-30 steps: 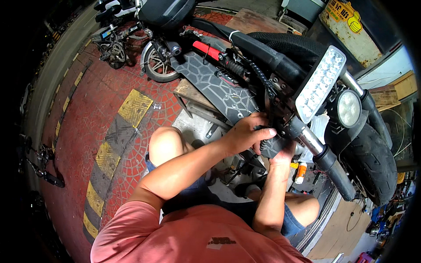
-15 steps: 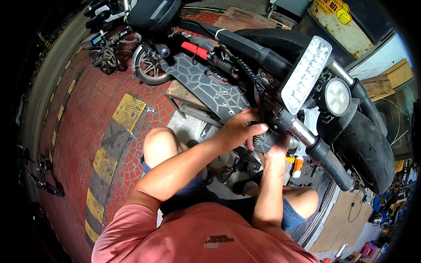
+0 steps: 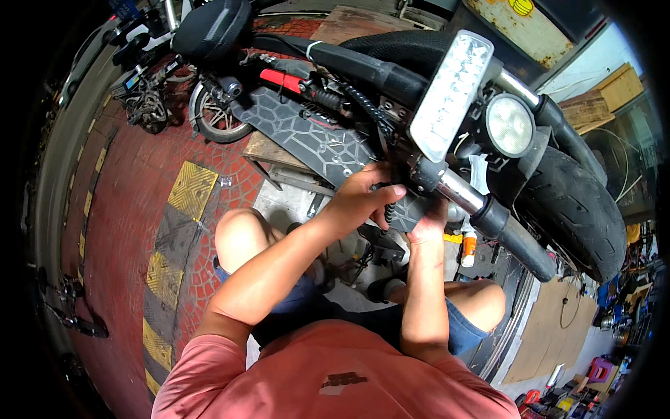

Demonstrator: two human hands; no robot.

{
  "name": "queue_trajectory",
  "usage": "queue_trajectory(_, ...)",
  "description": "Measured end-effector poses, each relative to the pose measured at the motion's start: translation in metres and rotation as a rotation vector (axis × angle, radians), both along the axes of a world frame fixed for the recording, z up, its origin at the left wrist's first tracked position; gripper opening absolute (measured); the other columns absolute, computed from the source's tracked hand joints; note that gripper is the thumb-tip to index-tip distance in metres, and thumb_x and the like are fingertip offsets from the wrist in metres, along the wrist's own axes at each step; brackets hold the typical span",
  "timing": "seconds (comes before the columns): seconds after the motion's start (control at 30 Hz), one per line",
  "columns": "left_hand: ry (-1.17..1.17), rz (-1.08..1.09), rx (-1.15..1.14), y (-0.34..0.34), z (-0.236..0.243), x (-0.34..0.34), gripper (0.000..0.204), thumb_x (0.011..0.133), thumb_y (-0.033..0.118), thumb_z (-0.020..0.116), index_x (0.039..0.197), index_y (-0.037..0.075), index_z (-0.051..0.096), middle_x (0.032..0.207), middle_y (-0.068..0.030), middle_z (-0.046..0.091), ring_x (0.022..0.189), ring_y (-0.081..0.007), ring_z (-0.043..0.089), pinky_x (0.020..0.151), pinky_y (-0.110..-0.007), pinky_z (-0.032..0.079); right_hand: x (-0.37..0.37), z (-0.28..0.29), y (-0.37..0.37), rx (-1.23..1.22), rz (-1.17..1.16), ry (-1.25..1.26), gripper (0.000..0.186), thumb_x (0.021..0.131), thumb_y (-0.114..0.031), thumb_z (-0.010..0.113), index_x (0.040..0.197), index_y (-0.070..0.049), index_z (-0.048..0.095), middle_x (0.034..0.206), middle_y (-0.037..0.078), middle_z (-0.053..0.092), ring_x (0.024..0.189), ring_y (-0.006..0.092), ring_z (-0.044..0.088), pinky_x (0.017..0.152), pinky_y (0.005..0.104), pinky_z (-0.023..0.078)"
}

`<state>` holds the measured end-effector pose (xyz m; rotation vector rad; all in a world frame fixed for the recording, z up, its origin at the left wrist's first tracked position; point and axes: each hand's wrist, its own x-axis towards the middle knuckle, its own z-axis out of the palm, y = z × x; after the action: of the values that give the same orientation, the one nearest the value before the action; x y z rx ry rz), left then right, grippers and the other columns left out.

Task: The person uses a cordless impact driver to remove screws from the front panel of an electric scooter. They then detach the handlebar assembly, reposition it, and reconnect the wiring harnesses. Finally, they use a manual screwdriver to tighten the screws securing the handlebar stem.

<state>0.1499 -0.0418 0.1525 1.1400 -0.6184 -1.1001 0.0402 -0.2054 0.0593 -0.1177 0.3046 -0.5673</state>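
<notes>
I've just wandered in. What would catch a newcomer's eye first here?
Probably the large rectangular LED lamp, right of centre near the top, with a round lamp beside it and a black tyre further right. Near the middle, the person's left hand and right hand are close together at the front of a dark scooter deck with pale lines. At left, a yellow-and-black strip crosses red paving.

Toward ten o'clock, a patterned deck (image 3: 283, 120) is being carried by a wooden counter (image 3: 264, 149); near twelve, small metal parts (image 3: 338, 142) are being borne on the deck. Around eight, red paving (image 3: 105, 237) is being crossed by a yellow-and-grey strip (image 3: 165, 274); at four, the floor (image 3: 591, 340) is being partly covered by cardboard (image 3: 548, 339).
</notes>
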Motion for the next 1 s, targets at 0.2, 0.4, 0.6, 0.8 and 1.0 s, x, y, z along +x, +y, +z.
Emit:
queue_trajectory(0.2,-0.030,0.028,0.006,-0.002,0.003,-0.002,0.044,0.098,0.029,0.067,0.126,-0.004,0.060,0.099,-0.0053,0.059,0.066,-0.0129,0.066,0.058,-0.025,0.056,0.003,0.004,0.001,0.022,0.072,-0.025,0.058,0.101,-0.044,0.057,0.140,-0.001,0.057,0.138,0.021,0.063,0.124,0.0368,0.061,0.108,0.0512,0.049)
queue_trajectory(0.4,-0.112,0.097,-0.006,0.000,0.002,-0.005,0.035,0.097,0.019,0.067,0.121,-0.006,0.067,0.128,-0.0101,0.055,0.078,-0.0154,0.068,0.057,-0.025,0.058,0.002,0.004,0.001,0.054,0.079,-0.055,0.055,0.100,-0.039,0.058,0.140,-0.001,0.057,0.138,0.022,0.062,0.124,0.0382,0.061,0.110,0.0540,0.047)
queue_trajectory(0.6,-0.202,0.318,-0.047,0.018,-0.005,-0.025,0.027,0.094,0.011,0.070,0.114,-0.007,0.069,0.136,-0.0127,0.059,0.078,-0.0159,0.069,0.061,-0.029,0.057,-0.003,0.003,0.004,0.024,-0.012,0.057,0.054,0.104,-0.041,0.051,0.140,-0.002,0.056,0.138,0.022,0.061,0.123,0.0384,0.060,0.110,0.0542,0.047)
queue_trajectory(0.8,-1.307,0.423,0.164,0.041,-0.003,-0.023,0.048,0.084,0.009,0.075,0.127,-0.008,0.062,0.140,-0.0252,0.058,0.127,-0.0425,0.057,0.111,-0.051,0.043,-0.027,-0.001,-0.002,-0.135,-0.245,0.263,0.049,0.103,-0.033,0.053,0.141,-0.001,0.055,0.144,0.019,0.058,0.132,0.0335,0.056,0.119,0.0506,0.040)
queue_trajectory(1.0,-1.655,0.338,0.246,0.046,-0.031,-0.031,0.064,0.095,0.036,0.067,0.140,-0.008,0.053,0.148,-0.0278,0.052,0.142,-0.0442,0.045,0.121,-0.054,0.031,-0.067,-0.003,-0.026,-0.062,-0.140,0.065,0.048,0.102,-0.046,0.052,0.118,-0.001,0.064,0.120,0.021,0.068,0.113,0.0360,0.063,0.102,0.0510,0.049)
